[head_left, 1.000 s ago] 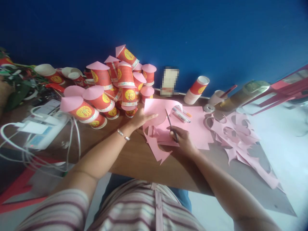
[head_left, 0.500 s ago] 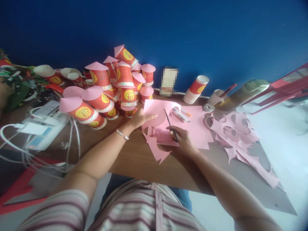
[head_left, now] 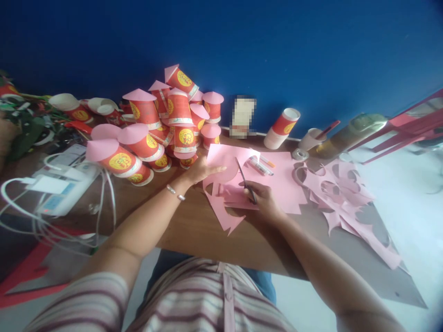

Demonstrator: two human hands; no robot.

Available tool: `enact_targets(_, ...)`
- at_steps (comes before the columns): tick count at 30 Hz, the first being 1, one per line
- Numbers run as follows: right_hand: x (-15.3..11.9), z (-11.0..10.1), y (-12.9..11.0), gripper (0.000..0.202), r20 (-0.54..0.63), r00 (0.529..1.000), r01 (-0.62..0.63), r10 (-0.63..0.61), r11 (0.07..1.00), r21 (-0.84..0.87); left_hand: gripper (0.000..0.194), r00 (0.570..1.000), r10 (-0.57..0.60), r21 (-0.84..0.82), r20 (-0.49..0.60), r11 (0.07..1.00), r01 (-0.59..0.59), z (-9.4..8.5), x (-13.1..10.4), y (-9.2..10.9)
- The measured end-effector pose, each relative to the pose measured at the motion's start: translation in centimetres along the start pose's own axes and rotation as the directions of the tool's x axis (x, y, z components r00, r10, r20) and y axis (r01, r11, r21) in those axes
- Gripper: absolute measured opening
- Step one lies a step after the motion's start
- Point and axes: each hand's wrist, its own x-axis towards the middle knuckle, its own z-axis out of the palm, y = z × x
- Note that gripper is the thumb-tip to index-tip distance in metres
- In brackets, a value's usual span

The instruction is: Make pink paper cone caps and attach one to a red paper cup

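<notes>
My left hand is closed on the left side of a sheet of pink paper, its thumb lying on top. The sheet is partly cut along a curve, and a cut strip hangs toward the front edge. Scissors are gripped in my right hand, their blades at the paper's curved cut. Beneath lies more pink paper on the table. Two or so pens rest on it, just behind the scissors.
Red paper cups with pink cone tops are piled at the left. A power strip with white cables is nearer. Stacked cups, a tape roll, a bottle and pink paper scraps are to the right.
The pink sheet has shifted very slightly, its upper right corner curling a little differently. Both hands and the scissors stay in nearly the same place.
</notes>
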Motion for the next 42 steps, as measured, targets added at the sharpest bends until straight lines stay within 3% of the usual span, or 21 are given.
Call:
enact_targets(7,-0.1,-0.2,-0.6,0.046,0.011,1.0,-0.005,0.005,0.999,-0.039,0.054,0.998,0.053,-0.014,0.024,0.998,-0.053,0.0,0.0,0.7)
enact_targets(17,-0.2,-0.5,-0.9,0.048,0.032,0.999,-0.02,0.021,0.999,-0.042,0.057,0.998,0.046,-0.029,0.044,0.999,-0.045,-0.6,0.2,-0.3)
enact_targets(24,-0.3,-0.6,-0.9,0.049,0.057,0.998,-0.011,0.016,0.995,-0.095,0.056,0.99,0.028,-0.032,0.139,0.999,-0.024,-0.7,0.2,-0.4)
enact_targets(37,-0.4,-0.7,-1.5,0.045,0.069,0.998,0.018,-0.01,0.994,-0.108,0.065,0.996,0.011,-0.022,0.093,1.0,-0.009,-0.9,0.2,-0.5)
enact_targets(42,-0.4,-0.6,-1.3,0.045,0.09,0.996,-0.013,0.02,0.996,-0.083,0.059,0.997,0.067,-0.032,-0.031,0.997,-0.068,-0.6,0.3,-0.2)
